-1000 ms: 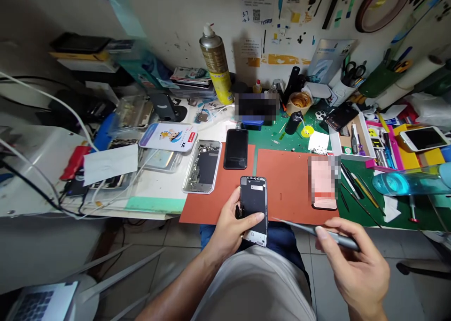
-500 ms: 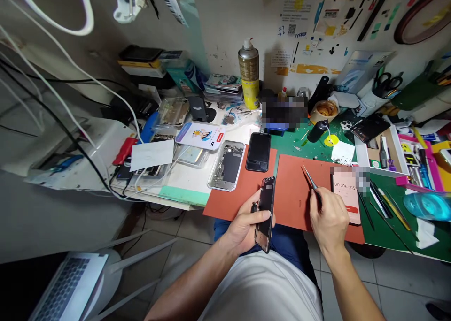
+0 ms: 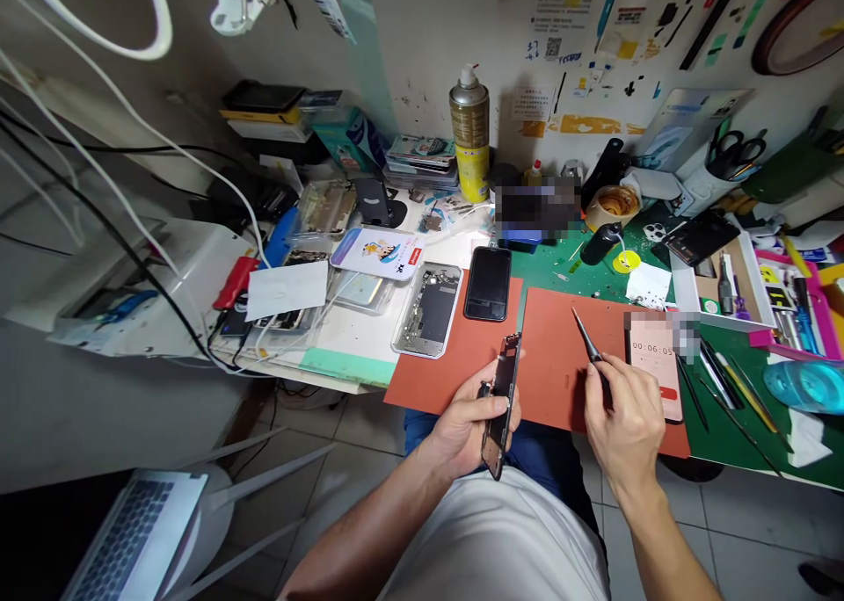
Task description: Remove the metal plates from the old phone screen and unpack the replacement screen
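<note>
My left hand (image 3: 458, 430) is closed around a phone screen assembly (image 3: 502, 399), tilted nearly edge-on above my lap at the mat's front edge. The thumb presses on its face, and a small dark part sticks out on its left side. In my right hand (image 3: 626, 421) is a pair of tweezers (image 3: 586, 336), tips pointing up and left over the reddish-brown mat (image 3: 547, 346). A phone showing a timer (image 3: 652, 355) lies just beyond that hand. Further back are a dark phone (image 3: 488, 283) and a white tray (image 3: 397, 333) with an opened phone body inside.
A spray can (image 3: 470, 135) stands near the wall. To the right are several thin tools (image 3: 738, 381), a blue transparent container (image 3: 797, 387) and a box of small tools (image 3: 742, 307). A patterned tin (image 3: 379, 252) and white cables lie left. A laptop (image 3: 141, 531) sits lower left.
The tweezers have turned, showing more of their dark body, as my right hand rolled slightly. The screen assembly has tipped more edge-on in my left hand. The view has shifted a little.
</note>
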